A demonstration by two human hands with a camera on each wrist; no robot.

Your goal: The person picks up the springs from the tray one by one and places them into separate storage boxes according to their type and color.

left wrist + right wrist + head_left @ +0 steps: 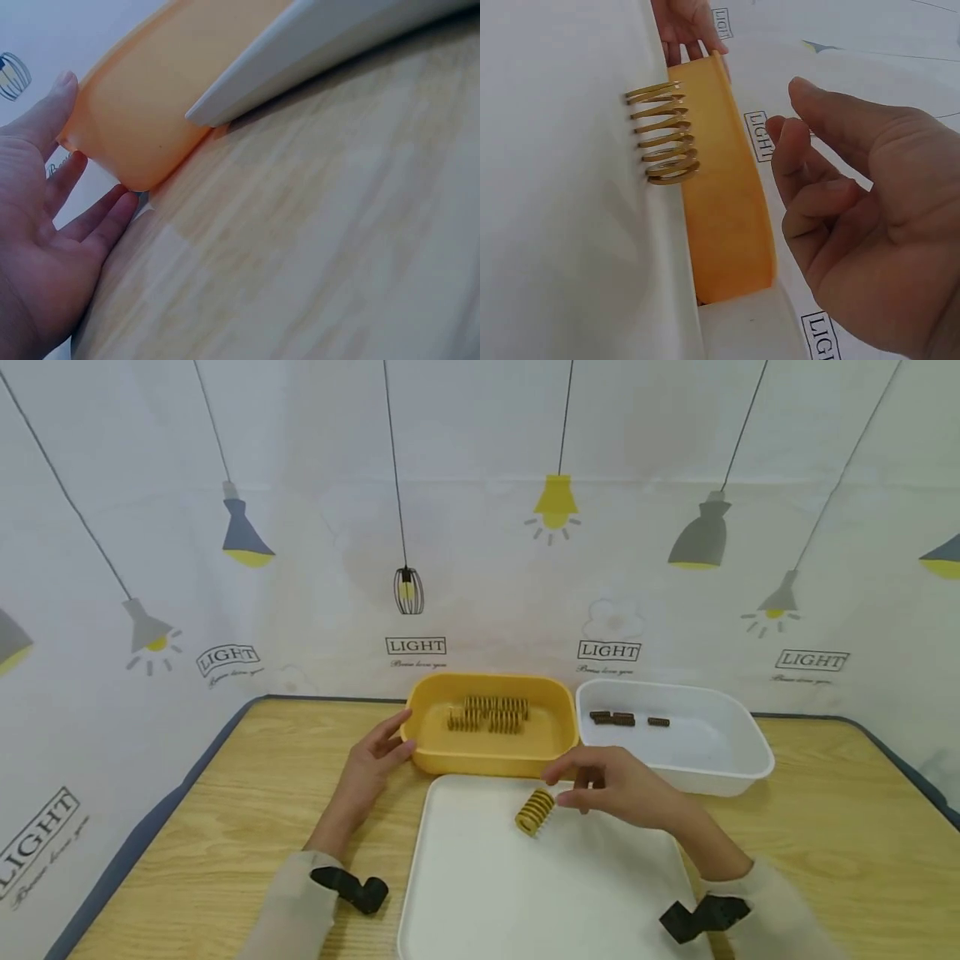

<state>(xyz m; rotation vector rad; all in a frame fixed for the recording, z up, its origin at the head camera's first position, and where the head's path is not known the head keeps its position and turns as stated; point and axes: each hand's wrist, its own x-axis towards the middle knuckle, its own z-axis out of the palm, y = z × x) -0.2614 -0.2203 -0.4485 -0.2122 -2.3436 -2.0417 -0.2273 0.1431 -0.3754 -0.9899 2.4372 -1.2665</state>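
A thick yellow coil spring point(535, 812) lies at a slant on the white tray point(480, 877), near its far edge. Just right of that spring hovers my right hand point(618, 789). In the right wrist view, its thumb and index fingertip are apart, the other fingers loosely bent, with nothing between them and the coil spring point(664, 135) off to the side. My left hand point(371, 764) touches the left end of the yellow bin point(491, 762). From the left wrist view, fairly straight, spread fingers rest against the bin's outer wall point(142, 112). Several yellow springs point(495, 714) lie inside the bin.
Beside the yellow bin stands a white bin point(712, 743) with several small dark brown springs point(615, 718) in it. Both bins are behind the tray on a wood-grain table point(300, 760). A lamp-patterned cloth point(480, 568) hangs close behind the table's far edge.
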